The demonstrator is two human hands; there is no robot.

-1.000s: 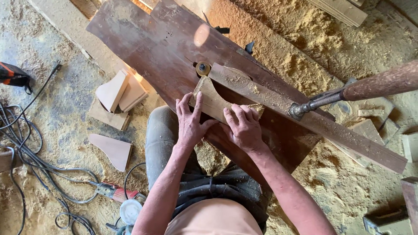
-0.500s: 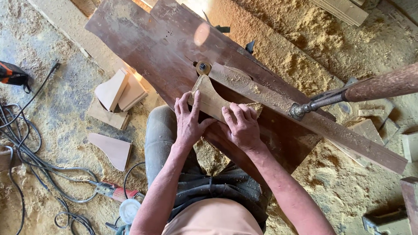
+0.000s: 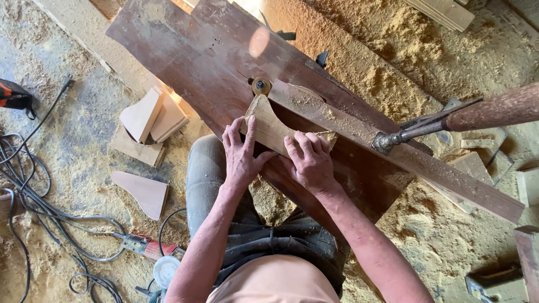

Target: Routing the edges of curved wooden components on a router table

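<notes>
A pale curved wooden piece (image 3: 269,124) lies flat on a dark, worn machine table (image 3: 191,62). Its narrow tip touches a small round cutter spindle (image 3: 260,86) that sticks up through the table. My left hand (image 3: 240,154) presses flat on the piece's left edge, fingers spread. On its right part rests my right hand (image 3: 310,161), fingers bent over the wood. A dusty wooden fence (image 3: 404,151) runs diagonally just beyond the piece.
Cut wooden blanks (image 3: 147,115) are stacked on the sawdust-covered floor to the left, and one curved blank (image 3: 143,192) lies alone. Cables (image 3: 33,196) and a red power tool (image 3: 147,247) lie lower left. A rusty bar (image 3: 494,109) reaches in from the right. Sawdust heaps (image 3: 393,62) lie behind the table.
The wooden piece and both hands have shifted slightly along the cutter; the grip stays the same.
</notes>
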